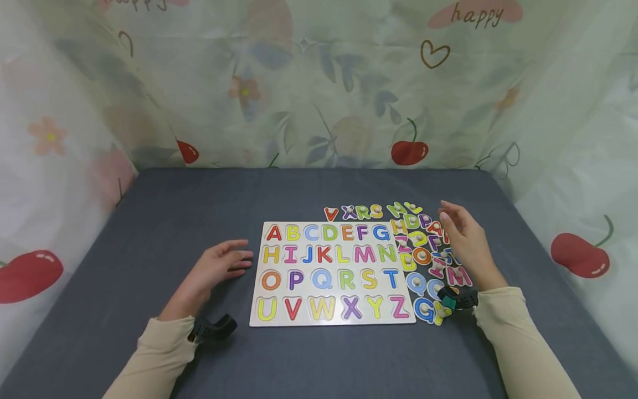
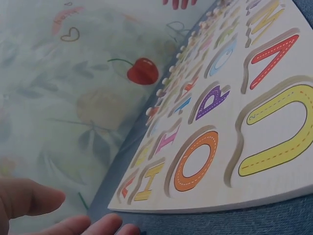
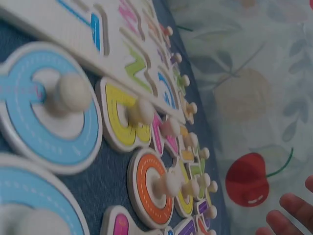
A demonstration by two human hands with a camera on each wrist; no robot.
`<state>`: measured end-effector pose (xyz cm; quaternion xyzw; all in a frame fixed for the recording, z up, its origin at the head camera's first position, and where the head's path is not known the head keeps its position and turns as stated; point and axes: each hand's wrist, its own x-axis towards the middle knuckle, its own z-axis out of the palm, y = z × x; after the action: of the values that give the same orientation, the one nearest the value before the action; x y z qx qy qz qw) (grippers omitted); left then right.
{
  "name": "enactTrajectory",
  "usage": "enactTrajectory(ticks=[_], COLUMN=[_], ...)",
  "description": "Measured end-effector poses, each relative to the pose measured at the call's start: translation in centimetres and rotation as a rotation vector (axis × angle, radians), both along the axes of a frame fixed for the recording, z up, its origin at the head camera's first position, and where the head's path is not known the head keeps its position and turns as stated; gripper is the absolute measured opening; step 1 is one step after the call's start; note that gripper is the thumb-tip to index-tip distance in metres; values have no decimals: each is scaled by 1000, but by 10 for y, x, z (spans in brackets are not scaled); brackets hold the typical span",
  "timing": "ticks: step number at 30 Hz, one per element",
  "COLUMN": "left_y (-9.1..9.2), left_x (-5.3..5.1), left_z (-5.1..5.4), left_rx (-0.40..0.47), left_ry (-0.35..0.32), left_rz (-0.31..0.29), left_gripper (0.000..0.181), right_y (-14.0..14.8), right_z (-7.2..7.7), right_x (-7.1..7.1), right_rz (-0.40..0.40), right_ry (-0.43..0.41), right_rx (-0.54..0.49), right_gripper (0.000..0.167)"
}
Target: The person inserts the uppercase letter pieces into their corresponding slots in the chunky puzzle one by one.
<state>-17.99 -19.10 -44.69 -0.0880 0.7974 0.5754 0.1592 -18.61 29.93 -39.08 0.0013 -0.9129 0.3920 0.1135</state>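
A white alphabet board [image 1: 331, 271] lies flat on the dark cloth, its recesses A to Z holding no knobbed pieces. Knobbed letter pieces are spread along its right side and top edge, among them an orange O [image 1: 422, 255], a blue G [image 1: 424, 310] and a red V [image 1: 331, 214]. My left hand [image 1: 214, 271] is just left of the board, fingers relaxed, holding nothing; its fingers [image 2: 105, 225] show beside the board's corner. Over the pieces at the right is my right hand [image 1: 466, 241], fingers loosely extended, with nothing visible in it; its fingertips show in the right wrist view [image 3: 288, 218].
Dark cloth [image 1: 319, 360] covers the table. Behind and at both sides hangs a patterned curtain [image 1: 309, 111] with cherries and flowers. A black band is on each wrist.
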Motion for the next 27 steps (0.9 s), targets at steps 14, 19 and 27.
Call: enactTrajectory(ticks=[14,19,27], left_y=[14,19,19], left_x=[14,15,8], left_z=[27,36,32], left_rx=[27,30,30], left_ry=[-43,-70,-75], left_rz=[-18,-23,-56], left_gripper=[49,49,49], right_y=[69,62,41], right_z=[-79,-60,-17], right_x=[-70,-70,-53], right_rz=[0,21,54], right_ry=[-102,-186,-366], right_rx=[-12,18,44], right_gripper=[86,78,63])
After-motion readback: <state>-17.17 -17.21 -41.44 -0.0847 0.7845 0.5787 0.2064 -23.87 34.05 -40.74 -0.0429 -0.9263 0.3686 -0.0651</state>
